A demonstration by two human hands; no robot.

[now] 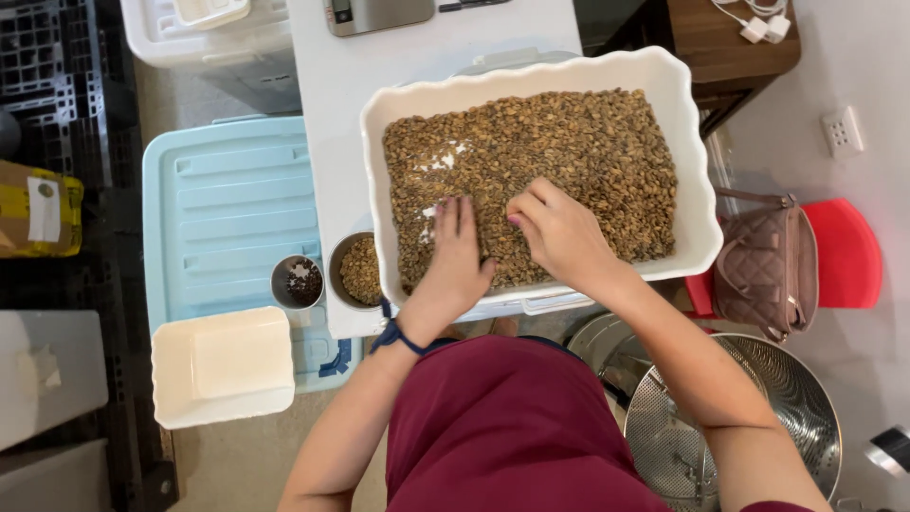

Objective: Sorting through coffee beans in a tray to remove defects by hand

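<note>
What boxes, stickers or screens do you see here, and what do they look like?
Yellow package: far left edge, boxy, yellow and brown.
White label: stuck on that package, tall rectangle.
Kitchen scale: top of the white table, flat, silver-grey, with a small dark screen at its left end.

Both hands reach forward, left hand [457, 248] flat, right hand [559, 230] curled.

We judge this a small bean-sorting workroom: scale [377, 13] beyond the fingers, sample cups [297, 282] left of them, steel sieve [739, 427] behind, crates [47, 66] far left.
</note>
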